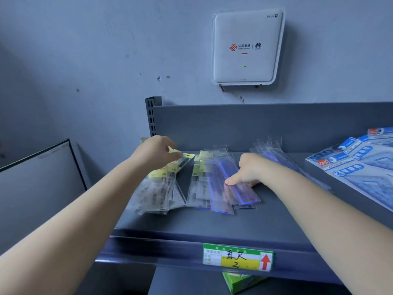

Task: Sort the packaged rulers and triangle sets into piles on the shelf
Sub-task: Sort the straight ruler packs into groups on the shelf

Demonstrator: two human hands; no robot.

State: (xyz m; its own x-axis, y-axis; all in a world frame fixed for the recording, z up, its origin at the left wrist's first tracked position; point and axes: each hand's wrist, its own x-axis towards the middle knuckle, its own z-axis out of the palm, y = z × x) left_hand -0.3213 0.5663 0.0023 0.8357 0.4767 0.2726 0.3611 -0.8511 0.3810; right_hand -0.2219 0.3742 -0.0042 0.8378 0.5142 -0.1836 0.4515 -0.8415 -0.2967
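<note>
On the grey shelf (pixel 212 226) lie packaged rulers in loose piles. My left hand (pixel 156 151) pinches the yellow header of a clear-packed ruler (pixel 185 159) above the left pile of yellow-labelled rulers (pixel 158 192). A second yellow-labelled pile (pixel 198 184) lies just right of it. My right hand (pixel 249 170) holds the edge of a blue-tinted ruler pack (pixel 231 184), thumb on top, in the middle pile. More clear ruler packs (pixel 270 154) lie behind that hand. Blue triangle set packs (pixel 357 167) are stacked at the right.
The shelf's back panel (pixel 255 124) rises behind the piles, with a slotted upright (pixel 151 116) at its left. A white router (pixel 246 47) hangs on the wall above. A price label (pixel 238 257) sits on the shelf's front lip, a green box (pixel 240 282) below it. A board (pixel 38 184) leans at the left.
</note>
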